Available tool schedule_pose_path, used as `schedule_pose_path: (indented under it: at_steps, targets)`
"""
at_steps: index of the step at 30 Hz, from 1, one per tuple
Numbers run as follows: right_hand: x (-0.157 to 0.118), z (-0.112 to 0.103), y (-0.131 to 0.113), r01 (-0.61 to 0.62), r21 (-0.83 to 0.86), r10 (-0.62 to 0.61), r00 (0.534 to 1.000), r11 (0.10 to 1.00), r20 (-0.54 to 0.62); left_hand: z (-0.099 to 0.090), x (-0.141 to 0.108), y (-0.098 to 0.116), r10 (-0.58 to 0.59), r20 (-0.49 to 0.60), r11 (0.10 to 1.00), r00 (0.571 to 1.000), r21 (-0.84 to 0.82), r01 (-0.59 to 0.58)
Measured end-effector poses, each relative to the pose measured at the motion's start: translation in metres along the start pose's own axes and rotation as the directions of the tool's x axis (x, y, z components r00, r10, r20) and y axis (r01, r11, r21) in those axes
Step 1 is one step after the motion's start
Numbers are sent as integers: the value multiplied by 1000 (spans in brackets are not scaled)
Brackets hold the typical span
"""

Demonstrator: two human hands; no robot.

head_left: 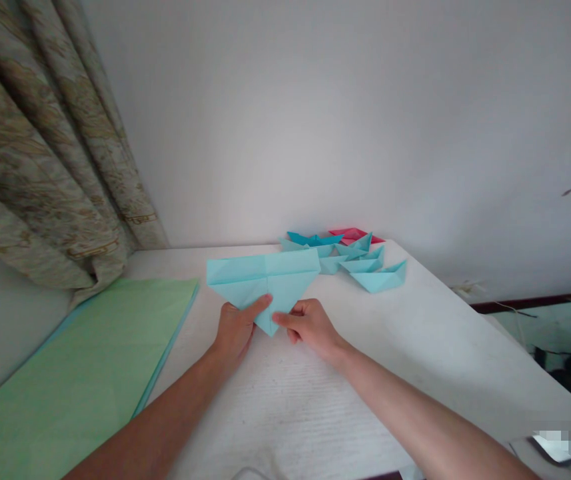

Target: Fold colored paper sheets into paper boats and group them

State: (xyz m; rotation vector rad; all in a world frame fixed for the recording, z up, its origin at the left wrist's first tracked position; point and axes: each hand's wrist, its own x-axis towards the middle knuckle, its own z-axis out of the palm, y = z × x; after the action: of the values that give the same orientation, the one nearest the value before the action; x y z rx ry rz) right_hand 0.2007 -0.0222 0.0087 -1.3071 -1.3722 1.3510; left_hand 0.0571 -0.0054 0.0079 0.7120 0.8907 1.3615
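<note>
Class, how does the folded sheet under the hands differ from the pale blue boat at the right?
The folded sheet is larger than the paper boat, and lies flat while the boat sits raised. The left hand and right hand touch the sheet, not the boat. Both are pale blue paper.

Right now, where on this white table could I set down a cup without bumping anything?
The bare white patch on the table right of the right hand, below the paper boats, looks freest. Another strip lies below the left hand, beside the green paper stack. The far end is crowded: boats and the folded blue sheet.
</note>
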Motion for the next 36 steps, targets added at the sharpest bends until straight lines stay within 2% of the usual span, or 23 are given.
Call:
schedule_pose_path:
  at_steps: [3, 6, 10, 12, 13, 17, 21, 24, 27, 31, 33, 36]
  targets:
    - [-2, 3, 1, 9, -25, -6, 993, 1000, 116, 1, 0, -2, 15, -28, 1000, 999, -3, -15]
    - [-4, 2, 2, 45, -52, -38, 991, 998, 129, 3, -2, 1, -33, -17, 999, 999, 17, 34]
    - [-3, -2, 3, 87, -133, -70, 990, 987, 123, 5, -2, 5, -152, 67, 982, 986, 123, 143]
    - [0, -4, 4, 76, -151, -60, 992, 986, 109, 6, 1, 6, -116, 30, 985, 993, 133, 111]
    - [1, -5, 4, 76, -167, -60, 993, 983, 99, 6, 3, 5, -100, 46, 986, 994, 137, 93]
    - [5, -8, 4, 54, -174, -59, 998, 983, -21, 3, 9, 2, -17, 116, 987, 993, 163, -3]
    - [8, -11, 2, 71, -49, -78, 987, 996, -138, -2, 10, 4, -6, 173, 979, 985, 201, -30]
    - [10, -16, 2, 109, 57, -92, 964, 992, -248, -3, 6, 7, -27, 216, 981, 976, 191, -15]
    - [13, -22, 2, 168, 111, -125, 939, 979, -322, -2, 2, 9, -51, 198, 985, 979, 169, 17]
    - [17, -30, 0, 250, 153, -154, 873, 956, -462, -1, 2, 6, -66, 176, 990, 982, 131, 43]
    - [18, -31, -2, 246, 209, -118, 866, 946, -486, -1, 2, 5, -70, 179, 992, 981, 115, 50]
    - [16, -25, -3, 219, 247, -93, 895, 944, -436, -1, 4, 4, -65, 161, 996, 985, 70, 54]
